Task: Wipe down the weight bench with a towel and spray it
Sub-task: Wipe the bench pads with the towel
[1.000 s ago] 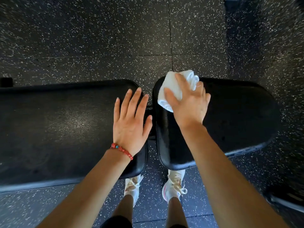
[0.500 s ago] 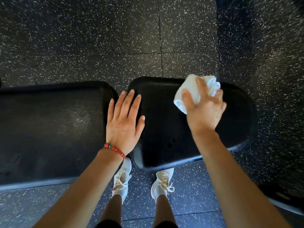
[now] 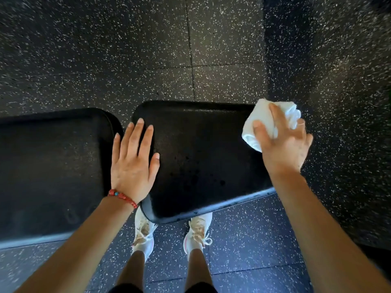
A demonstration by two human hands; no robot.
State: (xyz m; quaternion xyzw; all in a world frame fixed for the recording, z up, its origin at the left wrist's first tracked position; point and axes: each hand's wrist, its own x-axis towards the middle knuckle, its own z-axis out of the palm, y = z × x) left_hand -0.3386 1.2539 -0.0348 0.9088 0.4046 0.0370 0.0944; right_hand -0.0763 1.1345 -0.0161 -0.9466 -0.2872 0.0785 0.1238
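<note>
The black weight bench lies across the view in two pads: a long back pad (image 3: 53,166) on the left and a shorter seat pad (image 3: 201,157) in the middle. My left hand (image 3: 133,163) rests flat with straight fingers over the gap between the pads, a red bead bracelet on its wrist. My right hand (image 3: 281,144) holds a bunched white towel (image 3: 260,125) at the seat pad's far right end. No spray bottle is in view.
Black rubber floor (image 3: 127,60) with white flecks surrounds the bench. My two feet in white sneakers (image 3: 196,235) stand just in front of the seat pad's near edge. A dark edge of some object shows at the bottom right corner.
My right hand has slid the towel rightward along the seat pad, from its left end to its right end. My left hand has shifted right onto the gap between the pads.
</note>
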